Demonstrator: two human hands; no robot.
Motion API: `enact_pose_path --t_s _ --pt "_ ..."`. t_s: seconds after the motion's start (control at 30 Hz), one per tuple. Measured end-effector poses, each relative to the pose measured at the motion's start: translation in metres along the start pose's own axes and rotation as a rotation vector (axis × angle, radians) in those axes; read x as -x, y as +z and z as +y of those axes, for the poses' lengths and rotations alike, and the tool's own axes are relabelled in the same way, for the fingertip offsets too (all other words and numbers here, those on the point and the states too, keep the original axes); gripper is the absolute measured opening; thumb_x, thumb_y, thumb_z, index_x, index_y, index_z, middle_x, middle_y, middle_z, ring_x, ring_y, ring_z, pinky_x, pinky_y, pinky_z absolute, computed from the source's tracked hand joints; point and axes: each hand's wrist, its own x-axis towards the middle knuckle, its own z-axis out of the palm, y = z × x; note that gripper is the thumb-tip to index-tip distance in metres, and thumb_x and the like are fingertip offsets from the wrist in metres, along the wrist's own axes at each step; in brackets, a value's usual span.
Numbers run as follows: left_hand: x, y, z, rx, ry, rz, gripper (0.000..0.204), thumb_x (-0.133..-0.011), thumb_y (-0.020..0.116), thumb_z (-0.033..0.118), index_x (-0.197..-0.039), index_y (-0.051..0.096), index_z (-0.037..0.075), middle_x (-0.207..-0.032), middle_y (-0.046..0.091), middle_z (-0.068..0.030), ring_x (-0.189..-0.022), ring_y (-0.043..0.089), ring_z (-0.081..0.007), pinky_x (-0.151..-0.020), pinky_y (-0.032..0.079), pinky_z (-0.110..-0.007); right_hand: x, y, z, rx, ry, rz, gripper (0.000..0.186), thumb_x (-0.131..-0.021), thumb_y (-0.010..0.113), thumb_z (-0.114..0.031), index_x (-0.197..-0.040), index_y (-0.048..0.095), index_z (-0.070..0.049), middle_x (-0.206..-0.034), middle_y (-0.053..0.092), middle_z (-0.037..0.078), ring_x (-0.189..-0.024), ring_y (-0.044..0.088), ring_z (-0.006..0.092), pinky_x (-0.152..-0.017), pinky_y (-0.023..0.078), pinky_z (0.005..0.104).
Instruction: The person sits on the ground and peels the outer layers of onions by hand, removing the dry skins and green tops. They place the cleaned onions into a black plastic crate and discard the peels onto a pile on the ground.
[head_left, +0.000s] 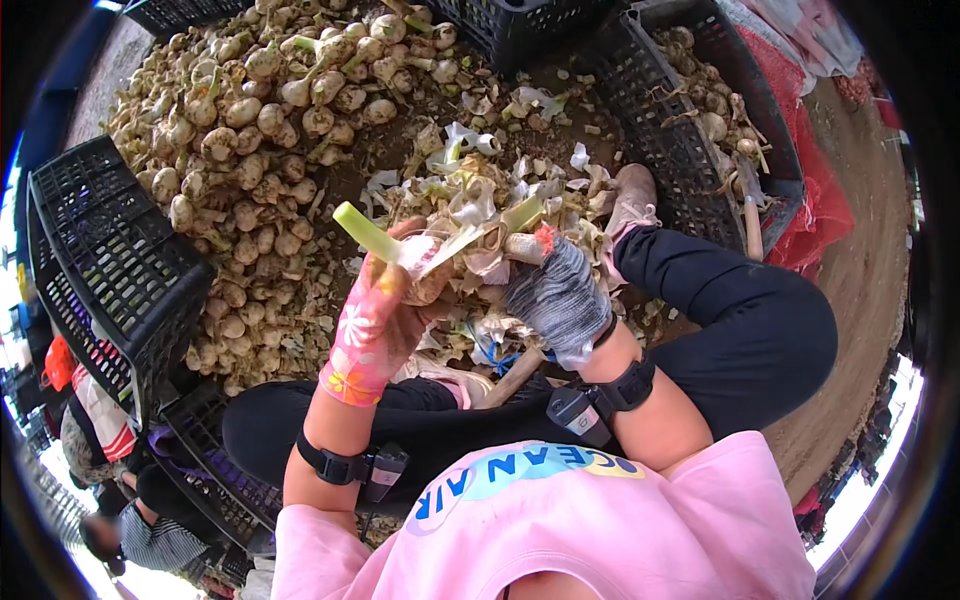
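My left hand (385, 305), in a pink flowered glove, grips a garlic bulb (418, 254) with white and purplish skin. A thick green stalk (364, 230) sticks out from the bulb to the upper left. A pale strip of garlic skin (455, 246) stretches from the bulb toward my right hand (560, 290). That hand wears a grey knitted glove, with wrapping on the fingers and an orange-red patch. Its fingers are closed at the strip's end. Beneath both hands lies a heap of peeled-off skins and leaves (475, 195).
A large pile of garlic bulbs (250, 140) spreads to the far left. Black plastic crates stand at the left (110, 260) and far right (650, 105), the right one holding garlic. A wooden handle (512, 380) lies by my legs. Another person (160, 535) sits at the lower left.
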Motion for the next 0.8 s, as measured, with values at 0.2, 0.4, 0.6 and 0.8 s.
enact_pose_path --t_s 0.2,0.4,0.6,0.8 --pt "0.008 0.018 -0.005 -0.329 0.14 0.157 0.072 -0.063 0.07 0.008 -0.124 0.031 0.005 -0.106 0.047 -0.0089 -0.091 0.051 -0.018 -0.077 0.043 -0.031 0.002 0.006 -0.01 0.99 0.138 0.28 0.027 -0.076 0.061 -0.014 -0.099 0.054 -0.001 -0.09 0.059 0.008 -0.075 0.057 0.0147 -0.065 0.047 0.0275" --pt "0.008 0.01 -0.01 -1.405 0.594 0.203 0.073 -0.049 0.078 0.006 -0.113 0.044 0.007 -0.103 0.045 -0.0124 -0.09 0.051 -0.0253 -0.074 0.045 -0.032 0.002 0.012 -0.001 1.106 -0.117 0.122 0.027 -0.074 0.06 -0.016 -0.093 0.055 0.002 -0.081 0.06 0.014 -0.072 0.058 0.0236 -0.066 0.047 0.031" --pt "0.012 0.022 -0.01 -1.656 0.614 0.211 0.076 -0.039 0.081 0.008 -0.107 0.048 0.009 -0.102 0.046 -0.0127 -0.091 0.049 -0.0295 -0.076 0.043 -0.034 0.001 0.007 0.009 0.621 0.104 0.335 0.025 -0.071 0.067 -0.018 -0.081 0.057 0.003 -0.065 0.059 0.007 -0.057 0.056 0.0097 -0.052 0.046 0.0244" --pt "0.011 0.014 -0.003 -1.607 0.584 0.119 0.076 -0.041 0.079 0.003 -0.11 0.047 0.008 -0.104 0.046 -0.0112 -0.092 0.05 -0.0256 -0.076 0.044 -0.033 0.005 0.024 -0.022 1.187 -0.012 0.169 0.02 -0.072 0.064 -0.017 -0.078 0.061 0.002 -0.064 0.061 0.007 -0.058 0.057 0.0126 -0.052 0.046 0.0259"
